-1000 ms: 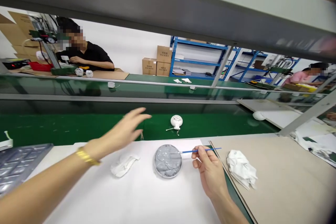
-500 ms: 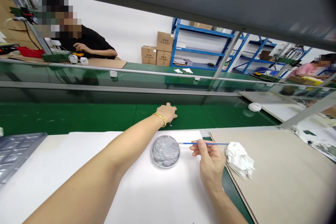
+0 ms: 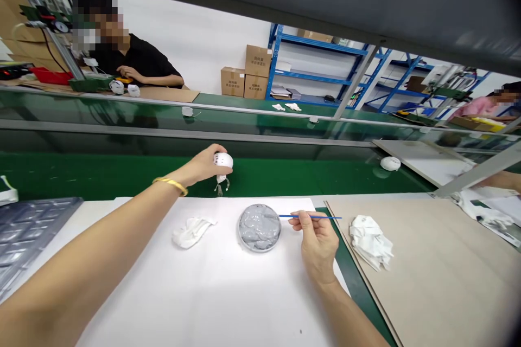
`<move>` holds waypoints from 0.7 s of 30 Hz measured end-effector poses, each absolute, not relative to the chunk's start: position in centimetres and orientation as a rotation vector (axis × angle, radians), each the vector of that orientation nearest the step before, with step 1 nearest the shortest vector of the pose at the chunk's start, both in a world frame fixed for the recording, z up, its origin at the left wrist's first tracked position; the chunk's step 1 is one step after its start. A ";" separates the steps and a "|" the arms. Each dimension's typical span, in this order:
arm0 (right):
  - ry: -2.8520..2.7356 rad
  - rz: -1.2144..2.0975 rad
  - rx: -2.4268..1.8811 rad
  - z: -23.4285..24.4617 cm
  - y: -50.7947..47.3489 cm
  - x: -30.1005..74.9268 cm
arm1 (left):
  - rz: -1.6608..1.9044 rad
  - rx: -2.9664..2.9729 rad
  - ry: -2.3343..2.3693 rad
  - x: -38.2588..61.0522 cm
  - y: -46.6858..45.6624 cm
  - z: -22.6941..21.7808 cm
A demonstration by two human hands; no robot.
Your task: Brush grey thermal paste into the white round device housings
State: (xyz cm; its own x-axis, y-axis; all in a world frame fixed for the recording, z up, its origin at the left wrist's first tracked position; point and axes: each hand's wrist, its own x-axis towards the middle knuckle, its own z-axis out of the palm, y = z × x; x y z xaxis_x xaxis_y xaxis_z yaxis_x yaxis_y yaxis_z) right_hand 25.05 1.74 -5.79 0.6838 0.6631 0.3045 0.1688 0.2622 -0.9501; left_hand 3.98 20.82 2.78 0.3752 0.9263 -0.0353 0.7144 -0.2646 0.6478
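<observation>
My left hand (image 3: 203,165) is closed around a small white round part (image 3: 223,161) with short wires hanging below it, held above the near edge of the green conveyor belt (image 3: 101,176). My right hand (image 3: 315,238) pinches a thin blue brush (image 3: 311,217) whose tip rests at the rim of a round dish of grey paste (image 3: 259,226). The dish sits on a white sheet (image 3: 211,287) in front of me. A crumpled white cloth (image 3: 190,230) lies left of the dish.
Another crumpled white cloth (image 3: 370,241) lies on a beige board (image 3: 439,276) at right. A grey moulded tray (image 3: 28,233) sits at the left edge. A white part (image 3: 390,163) rides the belt farther right. Two other people work across the line.
My left hand reached out to the belt, closed on the white round part and lifted it back toward the white sheet. My right hand kept the brush at the dish.
</observation>
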 end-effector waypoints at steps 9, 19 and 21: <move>-0.687 0.497 -1.331 -5.5 1.8 25.1 | 0.715 1.302 1.053 -1.9 7.8 3.8; -0.405 0.783 -1.170 -6.2 2.3 25.7 | 0.524 1.018 0.764 0.6 1.5 1.7; -0.361 0.822 -1.140 -6.0 2.2 25.5 | 0.508 1.004 0.759 1.0 1.2 1.6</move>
State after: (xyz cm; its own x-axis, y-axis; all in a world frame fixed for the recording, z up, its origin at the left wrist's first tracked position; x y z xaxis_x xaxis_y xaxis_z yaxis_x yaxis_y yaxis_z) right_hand 25.51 2.23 -6.00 0.6627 0.7347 -0.1453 -0.3905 0.1735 -0.9041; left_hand 1.03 1.17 1.55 0.6433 0.6918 -0.3280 -0.0401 0.4582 0.8879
